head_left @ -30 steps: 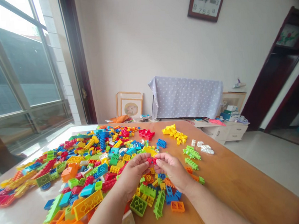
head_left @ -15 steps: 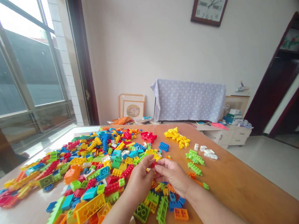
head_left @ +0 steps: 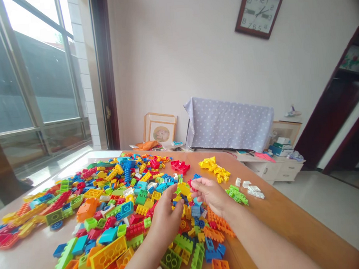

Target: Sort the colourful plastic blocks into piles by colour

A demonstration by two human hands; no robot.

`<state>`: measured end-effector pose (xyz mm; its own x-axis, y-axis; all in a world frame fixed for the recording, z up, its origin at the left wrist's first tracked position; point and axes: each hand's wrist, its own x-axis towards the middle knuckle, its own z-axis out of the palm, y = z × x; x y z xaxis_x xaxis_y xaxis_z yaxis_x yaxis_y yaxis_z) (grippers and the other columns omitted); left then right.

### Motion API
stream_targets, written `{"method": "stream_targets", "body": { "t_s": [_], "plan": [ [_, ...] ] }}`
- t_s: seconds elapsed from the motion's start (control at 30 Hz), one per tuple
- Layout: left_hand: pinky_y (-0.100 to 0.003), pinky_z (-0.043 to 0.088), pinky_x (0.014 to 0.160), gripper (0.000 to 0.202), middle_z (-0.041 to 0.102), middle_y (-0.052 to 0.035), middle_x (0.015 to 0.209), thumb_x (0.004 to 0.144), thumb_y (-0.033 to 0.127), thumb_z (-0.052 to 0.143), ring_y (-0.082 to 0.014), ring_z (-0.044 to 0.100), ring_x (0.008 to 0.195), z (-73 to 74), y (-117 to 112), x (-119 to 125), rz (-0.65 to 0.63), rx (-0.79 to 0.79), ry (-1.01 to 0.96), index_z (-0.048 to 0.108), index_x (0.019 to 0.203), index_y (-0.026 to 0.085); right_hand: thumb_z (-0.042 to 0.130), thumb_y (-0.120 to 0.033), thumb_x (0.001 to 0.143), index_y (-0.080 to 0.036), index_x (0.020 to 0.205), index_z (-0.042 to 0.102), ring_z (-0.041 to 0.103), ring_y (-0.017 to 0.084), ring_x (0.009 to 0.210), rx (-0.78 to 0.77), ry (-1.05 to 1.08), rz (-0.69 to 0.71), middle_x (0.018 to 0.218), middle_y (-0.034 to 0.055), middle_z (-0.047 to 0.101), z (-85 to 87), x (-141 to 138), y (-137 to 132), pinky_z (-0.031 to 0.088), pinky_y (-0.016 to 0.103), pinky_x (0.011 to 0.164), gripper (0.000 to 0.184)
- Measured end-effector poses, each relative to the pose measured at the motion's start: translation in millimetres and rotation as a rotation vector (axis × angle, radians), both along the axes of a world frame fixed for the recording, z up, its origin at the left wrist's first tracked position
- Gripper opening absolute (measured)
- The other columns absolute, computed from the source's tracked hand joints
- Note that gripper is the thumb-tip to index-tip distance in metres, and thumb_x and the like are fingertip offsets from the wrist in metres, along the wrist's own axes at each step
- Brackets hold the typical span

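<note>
My right hand (head_left: 213,195) pinches a small red toy brick (head_left: 191,184) between thumb and fingertips, raised above the table; the fingers cover part of it. To its left, my left hand (head_left: 165,216) has thumb and fingers apart and holds nothing. Below both hands lie loose bricks, among them light blue ones and an orange studded strip (head_left: 220,223). Beyond the right hand sit a cluster of red bricks (head_left: 180,166) and a group of yellow bricks (head_left: 215,168). Green bricks (head_left: 236,195) lie just right of it.
A wide heap of mixed bricks (head_left: 109,189) covers the left and middle of the wooden table (head_left: 286,225). Several white bricks (head_left: 255,192) lie near the right edge. Behind stand a cloth-covered object (head_left: 231,122), a low white cabinet (head_left: 283,170) and framed pictures (head_left: 160,132).
My hands have moved apart, the right one going right and up with the red brick. The left hand has let go and its fingers have opened. The view has shifted slightly.
</note>
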<state>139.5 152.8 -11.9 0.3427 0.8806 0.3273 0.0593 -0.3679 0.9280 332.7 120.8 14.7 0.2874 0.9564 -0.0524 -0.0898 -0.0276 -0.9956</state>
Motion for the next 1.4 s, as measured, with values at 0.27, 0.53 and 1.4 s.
{"method": "stream_targets", "body": {
  "t_s": [0.27,0.53,1.4],
  "plan": [
    [-0.043,0.052,0.098,0.043,0.072,-0.0151,0.12,0.083,0.047,0.068,-0.0291,0.067,0.114,9.5,10.0,-7.4,0.073,-0.211,-0.132,0.066,0.114,0.017,0.065,-0.04,0.089,-0.015,0.098,0.067,0.066,0.016,0.068,-0.183,-0.369,-0.212,0.078,0.0067,0.07,-16.4,56.4,97.0,0.035,0.019,0.046,0.027],
    [-0.043,0.053,0.096,0.044,0.074,-0.0131,0.112,0.079,0.053,0.072,-0.0295,0.069,0.11,14.8,13.5,-13.4,0.108,-0.282,-0.206,0.068,0.104,0.018,0.074,-0.031,0.08,-0.018,0.077,0.069,0.07,0.027,0.089,-0.343,-0.795,-0.331,0.084,0.0114,0.073,-26.6,87.4,157.0,0.048,0.031,0.071,0.015],
    [-0.04,0.051,0.095,0.042,0.074,-0.0129,0.108,0.077,0.05,0.073,-0.0286,0.067,0.106,30.1,8.4,-16.1,0.141,-0.37,-0.241,0.068,0.102,0.016,0.066,-0.02,0.074,-0.018,0.112,0.072,0.068,0.017,0.08,-0.294,-0.891,0.082,0.096,0.0029,0.074,-42.5,129.0,137.2,0.05,0.022,0.066,0.039]
  ]
}}
